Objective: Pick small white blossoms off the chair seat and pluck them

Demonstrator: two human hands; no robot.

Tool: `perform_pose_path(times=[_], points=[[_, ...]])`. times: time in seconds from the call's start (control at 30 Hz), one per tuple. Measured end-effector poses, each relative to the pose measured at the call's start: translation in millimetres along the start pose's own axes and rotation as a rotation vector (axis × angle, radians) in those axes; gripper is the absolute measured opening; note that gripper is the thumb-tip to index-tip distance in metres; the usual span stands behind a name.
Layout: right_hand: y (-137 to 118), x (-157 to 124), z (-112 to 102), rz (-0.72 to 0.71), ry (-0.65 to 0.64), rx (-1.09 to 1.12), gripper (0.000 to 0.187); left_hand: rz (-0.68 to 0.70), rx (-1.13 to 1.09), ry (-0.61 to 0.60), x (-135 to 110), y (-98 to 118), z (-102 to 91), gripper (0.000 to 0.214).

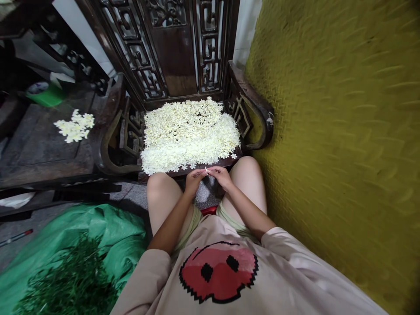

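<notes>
Left hand (196, 176), right hand (222, 176): fingertips closed on small white flower (206, 171). Hard tug could have torn it; knee (158, 183) bump could have spilled blossoms (190, 135) off chair (173, 57).

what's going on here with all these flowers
A seated person has a small white piece, possibly a flower, in the grip of the left hand and right hand, held close together. In front, loose white flowers cover most of the seat of a carved wooden chair. A smaller flower pile lies on the dark wooden surface to the left.
</notes>
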State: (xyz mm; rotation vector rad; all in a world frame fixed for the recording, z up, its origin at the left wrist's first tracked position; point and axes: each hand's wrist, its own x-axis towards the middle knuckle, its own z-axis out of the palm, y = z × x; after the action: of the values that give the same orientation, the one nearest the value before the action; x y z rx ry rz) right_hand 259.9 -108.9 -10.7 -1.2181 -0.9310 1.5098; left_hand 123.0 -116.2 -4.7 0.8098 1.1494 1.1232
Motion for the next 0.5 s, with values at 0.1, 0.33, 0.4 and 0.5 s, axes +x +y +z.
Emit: perform_pose_path(times=[0.1, 0.33, 0.4, 0.5], points=[[-1.6, -0.4, 2.0, -0.062, 0.017, -0.102, 0.02, -0.062, -0.077, 0.011, 1.7, -2.4, -1.8, 0.024], [-5.7, -1.8, 5.3, -0.11, 0.045, -0.173, 0.021, -0.279, -0.32, -0.071, 7.5, -6.0, -4.5, 0.026], [-6.3, -2.1, 5.5, -0.117, 0.048, -0.177, 0.021, -0.3, -0.344, -0.092, 8.6, -5.9, -4.9, 0.025], [-6.6, -2.4, 5.8, -0.123, 0.048, -0.184, 0.021, -0.324, -0.374, -0.105, 9.4, -5.9, -5.4, 0.022]])
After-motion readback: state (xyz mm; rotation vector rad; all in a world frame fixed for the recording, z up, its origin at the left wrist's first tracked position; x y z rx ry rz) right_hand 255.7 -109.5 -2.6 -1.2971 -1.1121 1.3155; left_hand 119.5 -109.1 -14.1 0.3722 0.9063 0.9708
